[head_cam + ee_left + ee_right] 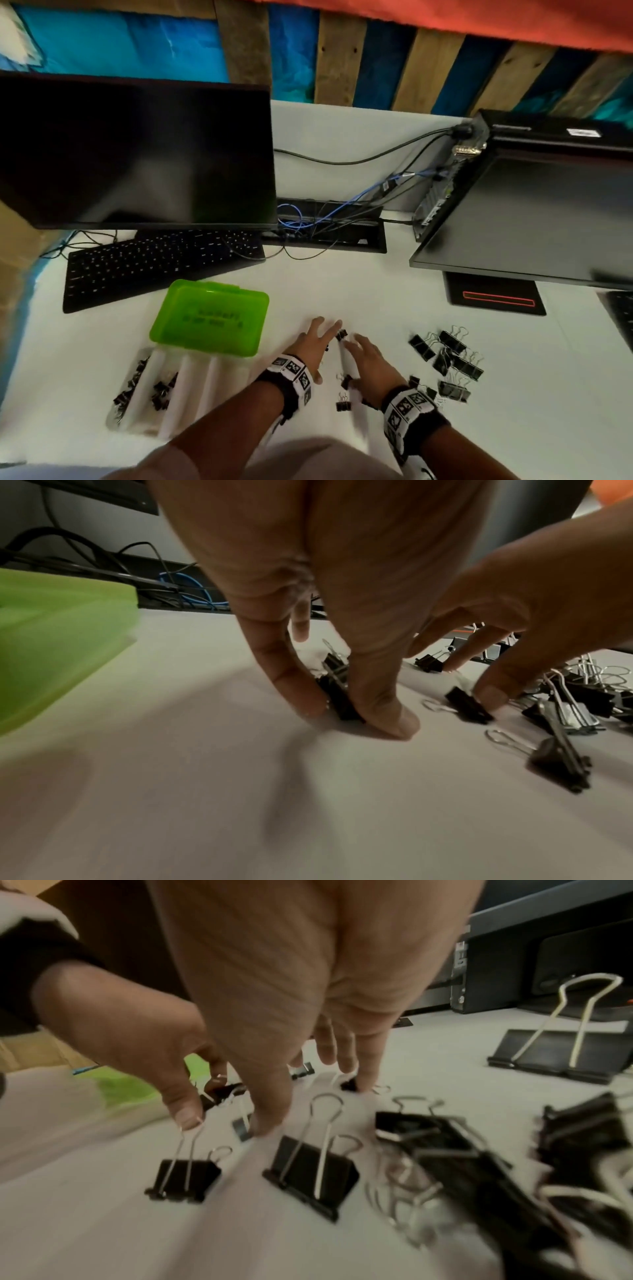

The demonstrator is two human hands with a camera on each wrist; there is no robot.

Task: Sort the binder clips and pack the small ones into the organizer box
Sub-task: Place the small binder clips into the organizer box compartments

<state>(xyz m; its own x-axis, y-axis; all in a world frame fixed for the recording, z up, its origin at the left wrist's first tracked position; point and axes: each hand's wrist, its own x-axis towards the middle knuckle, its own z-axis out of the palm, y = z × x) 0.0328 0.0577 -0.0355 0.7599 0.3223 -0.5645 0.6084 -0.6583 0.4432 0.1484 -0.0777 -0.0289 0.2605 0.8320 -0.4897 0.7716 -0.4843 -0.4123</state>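
Observation:
The organizer box lies open at the left: its green lid (209, 318) is swung back and its clear divided tray (191, 387) has small black clips (161, 389) in the two left compartments. My left hand (346, 712) pinches a small black binder clip (337, 696) against the white table between thumb and a finger. Just to its right, my right hand (315, 1102) is spread over the table. Its fingertips touch loose small clips (349, 1084), and its thumb touches another small clip (469, 706). A pile of large black clips (448, 359) lies to the right of my hands.
A black keyboard (161, 263) and a dark monitor (137, 154) stand behind the box. A cable tray with blue and black cables (329, 222) sits at the centre back. A second monitor (534, 212) and its base (493, 298) are at the right.

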